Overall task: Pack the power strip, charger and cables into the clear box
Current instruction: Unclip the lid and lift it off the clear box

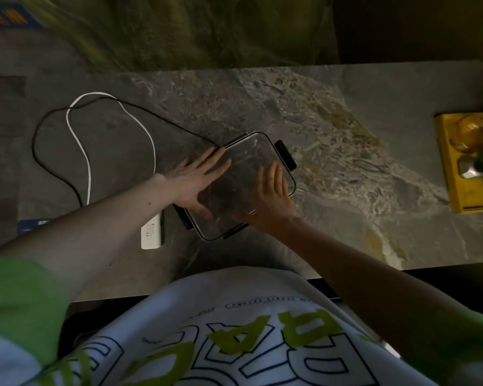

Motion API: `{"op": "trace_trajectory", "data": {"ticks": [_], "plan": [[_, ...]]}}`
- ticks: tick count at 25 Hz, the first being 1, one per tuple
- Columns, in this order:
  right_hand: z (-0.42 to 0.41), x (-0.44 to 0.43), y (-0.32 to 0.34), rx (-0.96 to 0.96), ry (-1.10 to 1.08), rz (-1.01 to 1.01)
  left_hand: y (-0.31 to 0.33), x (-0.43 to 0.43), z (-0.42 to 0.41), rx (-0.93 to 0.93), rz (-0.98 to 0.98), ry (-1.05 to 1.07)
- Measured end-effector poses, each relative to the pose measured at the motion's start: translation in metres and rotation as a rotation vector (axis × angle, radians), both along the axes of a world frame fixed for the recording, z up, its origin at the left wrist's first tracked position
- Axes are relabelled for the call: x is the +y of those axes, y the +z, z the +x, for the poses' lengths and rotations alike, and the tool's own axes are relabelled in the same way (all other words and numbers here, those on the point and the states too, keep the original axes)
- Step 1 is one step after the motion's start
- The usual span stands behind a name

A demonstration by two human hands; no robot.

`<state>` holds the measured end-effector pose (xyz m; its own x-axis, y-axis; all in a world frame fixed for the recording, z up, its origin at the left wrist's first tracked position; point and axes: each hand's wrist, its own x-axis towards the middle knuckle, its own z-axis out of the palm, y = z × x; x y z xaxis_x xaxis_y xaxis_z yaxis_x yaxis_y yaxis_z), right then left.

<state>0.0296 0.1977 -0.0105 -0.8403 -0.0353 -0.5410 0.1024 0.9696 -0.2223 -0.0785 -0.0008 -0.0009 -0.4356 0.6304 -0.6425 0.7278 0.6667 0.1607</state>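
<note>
White T-shirt (234, 316) at frame bottom. Left hand (191, 188), right hand (272, 196): fingers (215, 157) spread flat on closed clear box (248, 160), middle of desk (332, 232). Power strip (150, 232), white cable (87, 168), black cable (38, 154) lie outside, left. Risk: box skids under flat palms; cords tangle.

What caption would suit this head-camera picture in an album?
Left hand and right hand rest flat on the clear box; power strip and cables lie beside it on the counter.

Views: one, a wide-angle camera worn on the head.
Direction: steeply down and forward, over the shirt (234, 330) at the bottom edge, onto the table (346, 112).
Nearness: close, within arm's reach; the clear box (246, 168) sits at frame centre.
</note>
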Motion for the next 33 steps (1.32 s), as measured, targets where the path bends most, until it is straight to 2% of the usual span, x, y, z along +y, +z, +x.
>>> {"op": "trace_trajectory", "data": {"ticks": [5,10,13,16,19,21,24,27,29,33], "plan": [[-0.033,0.031,-0.002,-0.008,0.257,0.054,-0.008,0.008,0.032,-0.011,0.046,0.234],[-0.078,0.061,0.004,-0.025,0.608,0.185,-0.016,0.046,0.083,0.113,-0.027,0.515],[-0.087,0.059,0.008,-0.014,0.681,0.254,-0.011,0.063,0.090,0.043,-0.069,0.654],[-0.085,0.058,0.008,0.027,0.652,0.278,-0.007,0.066,0.093,0.023,-0.064,0.687],[-0.074,0.057,0.010,0.007,0.473,0.206,-0.011,0.056,0.092,0.016,-0.005,0.641],[-0.060,0.056,0.010,0.017,0.270,0.110,-0.012,0.043,0.088,0.011,0.147,0.659],[-0.036,0.056,0.005,-0.007,-0.164,-0.197,-0.011,0.021,0.079,-0.027,0.450,0.985],[-0.018,0.051,0.004,0.031,-0.420,-0.490,-0.015,0.008,0.065,-0.230,0.473,1.204],[-0.014,0.047,0.000,0.075,-0.497,-0.560,-0.015,0.009,0.056,-0.384,0.482,1.268],[-0.014,0.056,-0.022,-0.069,-0.940,-0.697,-0.013,0.014,0.041,-0.379,0.559,1.446]]}}
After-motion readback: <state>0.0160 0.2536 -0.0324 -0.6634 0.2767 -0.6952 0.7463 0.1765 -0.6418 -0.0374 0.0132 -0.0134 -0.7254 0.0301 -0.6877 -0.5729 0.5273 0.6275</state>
